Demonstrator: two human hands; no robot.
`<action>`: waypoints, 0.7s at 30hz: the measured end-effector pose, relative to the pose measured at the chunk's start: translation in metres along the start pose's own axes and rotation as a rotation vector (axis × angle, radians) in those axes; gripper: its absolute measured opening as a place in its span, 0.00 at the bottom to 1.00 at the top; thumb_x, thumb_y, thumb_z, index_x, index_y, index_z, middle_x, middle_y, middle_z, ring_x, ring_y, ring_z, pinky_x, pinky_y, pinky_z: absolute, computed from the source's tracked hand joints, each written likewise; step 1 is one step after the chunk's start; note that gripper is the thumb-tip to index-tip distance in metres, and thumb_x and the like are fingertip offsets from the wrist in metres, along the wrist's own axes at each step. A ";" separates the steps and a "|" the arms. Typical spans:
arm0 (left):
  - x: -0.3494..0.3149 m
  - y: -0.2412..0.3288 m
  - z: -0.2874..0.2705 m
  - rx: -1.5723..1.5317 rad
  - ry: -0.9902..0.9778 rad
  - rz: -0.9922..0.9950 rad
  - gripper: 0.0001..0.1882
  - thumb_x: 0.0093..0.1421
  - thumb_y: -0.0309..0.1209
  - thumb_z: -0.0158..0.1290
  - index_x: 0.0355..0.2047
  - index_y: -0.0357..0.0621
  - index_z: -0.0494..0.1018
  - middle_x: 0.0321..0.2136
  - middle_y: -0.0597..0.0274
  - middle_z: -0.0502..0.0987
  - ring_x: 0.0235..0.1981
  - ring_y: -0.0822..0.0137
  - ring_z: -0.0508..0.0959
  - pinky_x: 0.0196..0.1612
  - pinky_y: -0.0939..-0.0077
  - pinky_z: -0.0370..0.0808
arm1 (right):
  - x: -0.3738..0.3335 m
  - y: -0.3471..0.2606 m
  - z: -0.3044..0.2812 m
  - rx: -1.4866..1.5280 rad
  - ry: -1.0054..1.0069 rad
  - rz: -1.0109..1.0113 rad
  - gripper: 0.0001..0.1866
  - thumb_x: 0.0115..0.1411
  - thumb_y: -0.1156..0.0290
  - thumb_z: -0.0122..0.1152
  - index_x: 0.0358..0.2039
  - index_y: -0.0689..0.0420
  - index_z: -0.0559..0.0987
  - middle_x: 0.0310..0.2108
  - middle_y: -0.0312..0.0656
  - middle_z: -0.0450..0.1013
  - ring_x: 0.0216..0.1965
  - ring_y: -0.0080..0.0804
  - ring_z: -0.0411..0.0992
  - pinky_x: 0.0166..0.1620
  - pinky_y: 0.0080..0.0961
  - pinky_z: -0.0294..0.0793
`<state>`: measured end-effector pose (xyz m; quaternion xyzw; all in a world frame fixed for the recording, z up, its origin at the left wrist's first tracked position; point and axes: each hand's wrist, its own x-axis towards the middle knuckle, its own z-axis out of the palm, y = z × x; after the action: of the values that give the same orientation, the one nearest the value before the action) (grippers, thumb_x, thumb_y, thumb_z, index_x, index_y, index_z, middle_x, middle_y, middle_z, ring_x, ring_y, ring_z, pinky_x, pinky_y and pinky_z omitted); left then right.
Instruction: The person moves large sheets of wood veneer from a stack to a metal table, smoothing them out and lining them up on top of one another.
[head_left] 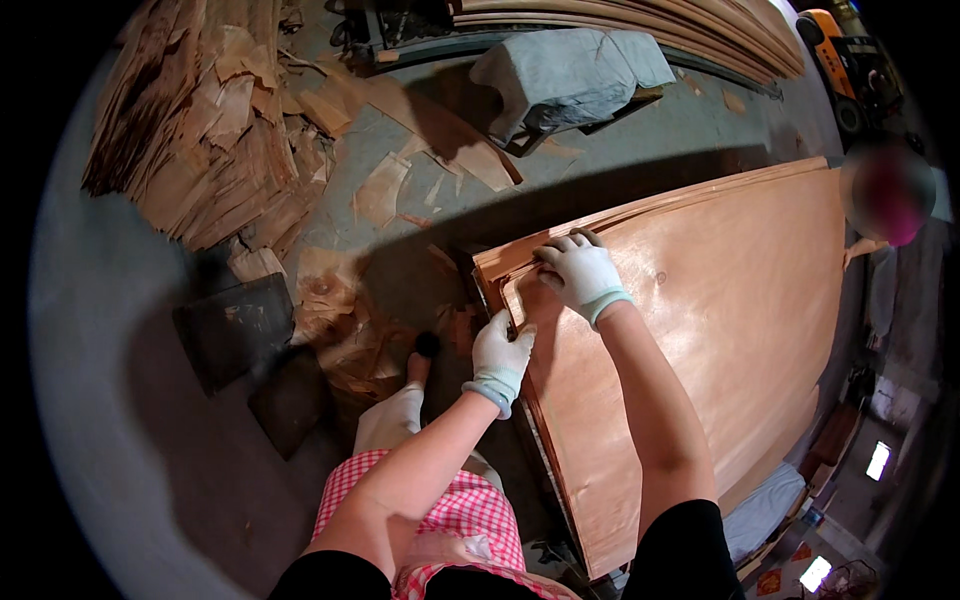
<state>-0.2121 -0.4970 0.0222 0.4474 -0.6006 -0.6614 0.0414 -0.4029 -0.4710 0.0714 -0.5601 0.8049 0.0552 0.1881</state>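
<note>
A large stack of thin wood veneer sheets [700, 330] stands in front of me to the right, its surface smooth and reddish-brown. My left hand [502, 355], in a white knitted glove, is closed on the left edge of the top sheets, thumb over the upper face. Farther up, my right hand [582, 272], gloved the same way, lies over the far left corner with its fingers bent around the sheet edge. Between the two hands, the sheet's corner sits slightly off the layers beneath it. The fingertips under the edge are hidden.
Torn veneer scraps [215, 130] are heaped at the far left, with loose pieces on the floor. A grey cover [575, 85] drapes a low object beyond the stack. Dark flat slabs [237, 325] lie at left. Another person [888, 195] is at the stack's right end, near an orange forklift [825, 50].
</note>
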 end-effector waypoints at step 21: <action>-0.005 -0.014 0.003 0.129 0.256 0.178 0.31 0.53 0.21 0.62 0.58 0.40 0.67 0.45 0.57 0.72 0.41 0.68 0.76 0.46 0.73 0.76 | -0.027 0.004 0.010 0.047 0.314 -0.056 0.06 0.56 0.68 0.60 0.34 0.50 0.81 0.51 0.37 0.74 0.58 0.38 0.67 0.70 0.43 0.54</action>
<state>-0.2045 -0.4883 0.0130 0.4746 -0.6689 -0.5528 0.1474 -0.3962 -0.4429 0.0716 -0.5795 0.8096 -0.0571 0.0744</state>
